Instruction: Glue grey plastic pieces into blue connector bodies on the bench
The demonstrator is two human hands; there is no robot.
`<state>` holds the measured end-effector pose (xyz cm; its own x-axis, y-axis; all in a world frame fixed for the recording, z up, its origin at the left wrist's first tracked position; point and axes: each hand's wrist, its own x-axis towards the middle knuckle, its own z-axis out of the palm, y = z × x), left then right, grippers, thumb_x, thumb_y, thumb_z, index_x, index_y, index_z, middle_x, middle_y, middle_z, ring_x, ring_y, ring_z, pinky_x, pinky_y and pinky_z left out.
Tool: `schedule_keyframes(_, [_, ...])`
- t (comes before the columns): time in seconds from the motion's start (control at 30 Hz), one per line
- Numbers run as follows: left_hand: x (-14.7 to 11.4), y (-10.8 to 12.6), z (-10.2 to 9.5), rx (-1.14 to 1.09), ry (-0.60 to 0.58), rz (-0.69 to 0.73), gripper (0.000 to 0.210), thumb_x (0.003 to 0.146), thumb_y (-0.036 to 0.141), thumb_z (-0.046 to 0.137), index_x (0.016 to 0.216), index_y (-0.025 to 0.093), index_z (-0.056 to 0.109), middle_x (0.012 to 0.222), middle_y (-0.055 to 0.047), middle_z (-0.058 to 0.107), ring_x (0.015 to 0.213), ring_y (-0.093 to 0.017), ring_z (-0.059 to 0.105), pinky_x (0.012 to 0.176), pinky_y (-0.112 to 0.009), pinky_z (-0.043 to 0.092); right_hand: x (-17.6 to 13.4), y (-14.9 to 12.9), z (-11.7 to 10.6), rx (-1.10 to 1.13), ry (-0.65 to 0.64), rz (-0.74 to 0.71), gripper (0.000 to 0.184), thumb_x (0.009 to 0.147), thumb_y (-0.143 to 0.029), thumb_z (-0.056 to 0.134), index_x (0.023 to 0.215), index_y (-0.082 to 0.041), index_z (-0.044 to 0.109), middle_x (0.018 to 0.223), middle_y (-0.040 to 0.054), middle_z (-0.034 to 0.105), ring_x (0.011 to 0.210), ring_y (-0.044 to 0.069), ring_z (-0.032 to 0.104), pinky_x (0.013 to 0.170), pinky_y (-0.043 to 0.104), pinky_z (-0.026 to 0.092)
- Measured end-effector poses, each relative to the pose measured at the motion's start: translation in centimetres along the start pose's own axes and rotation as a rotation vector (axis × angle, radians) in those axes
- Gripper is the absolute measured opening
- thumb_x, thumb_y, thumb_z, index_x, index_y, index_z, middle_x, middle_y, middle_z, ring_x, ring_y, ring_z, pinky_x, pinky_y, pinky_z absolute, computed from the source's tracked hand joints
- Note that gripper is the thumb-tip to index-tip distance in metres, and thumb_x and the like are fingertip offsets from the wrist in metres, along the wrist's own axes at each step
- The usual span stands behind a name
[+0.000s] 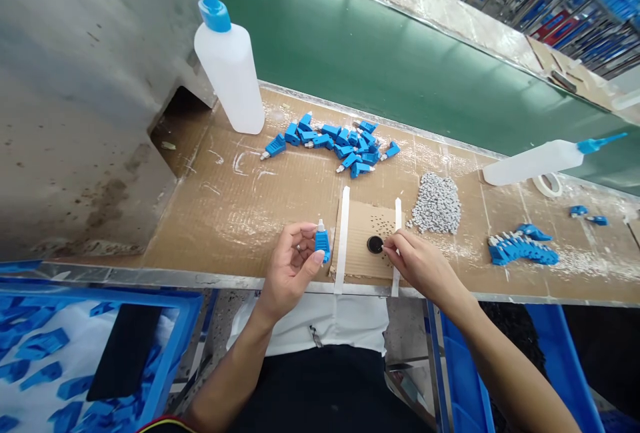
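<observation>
My left hand (293, 263) grips a small blue plastic connector-like piece (321, 243) between thumb and fingers, its pale tip pointing up and away from me. At the right edge of a small round black dish (375, 245), my right hand (413, 256) has its thumb and index finger pinched together. Whatever is in that pinch is too small to make out. The dish stands on a cardboard pad (363, 219) with a white strip (342, 239) down each side. Tiny dark bits (383, 225) lie scattered around the dish.
Beyond my hands lies a heap of blue pieces (345, 143); small grey bits (436, 205) are piled at right, near lined-up blue pieces (523, 251). One white bottle (230, 73) stands, another (535, 161) lies. Blue bins (187, 316) flank me below the table edge.
</observation>
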<state>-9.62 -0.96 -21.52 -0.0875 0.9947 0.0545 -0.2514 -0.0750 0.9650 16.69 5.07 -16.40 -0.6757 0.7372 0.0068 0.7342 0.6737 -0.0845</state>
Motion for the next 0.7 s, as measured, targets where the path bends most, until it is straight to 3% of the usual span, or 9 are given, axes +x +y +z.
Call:
schedule_keyframes(0.13, [0.0,0.1,0.0,-0.001,0.003,-0.008,0.028,0.096,0.036,0.069,0.119,0.024,0.057,0.101,-0.003,0.067,0.08,-0.013,0.066,0.066,-0.021,0.056,0.7,1.1,-0.4,-0.009,0.019,0.01,0.023,0.106,-0.02,0.043,0.087,-0.022,0.055,0.08,0.004,0.064,0.067,0.018,0.061,0.06,0.029,0.042])
schedule_keyframes(0.3, [0.0,0.1,0.0,-0.001,0.005,-0.017,0.028,0.096,0.034,0.069,0.119,0.023,0.057,0.102,-0.003,0.067,0.081,-0.012,0.066,0.068,-0.022,0.057,2.1,2.3,-0.2,-0.025,-0.055,0.064,0.021,0.105,-0.021,0.046,0.087,-0.022,0.056,0.082,0.004,0.064,0.067,0.018,0.06,0.059,0.028,0.038])
schedule_keyframes(0.7, [-0.1,-0.1,0.0,-0.006,-0.002,-0.026,0.026,0.096,0.032,0.068,0.119,0.024,0.058,0.102,-0.002,0.065,0.081,-0.012,0.065,0.068,-0.02,0.056,2.9,2.2,0.0,-0.129,-0.1,0.041,0.025,0.105,-0.021,0.043,0.085,-0.02,0.058,0.08,0.0054,0.063,0.066,0.017,0.059,0.057,0.028,0.034])
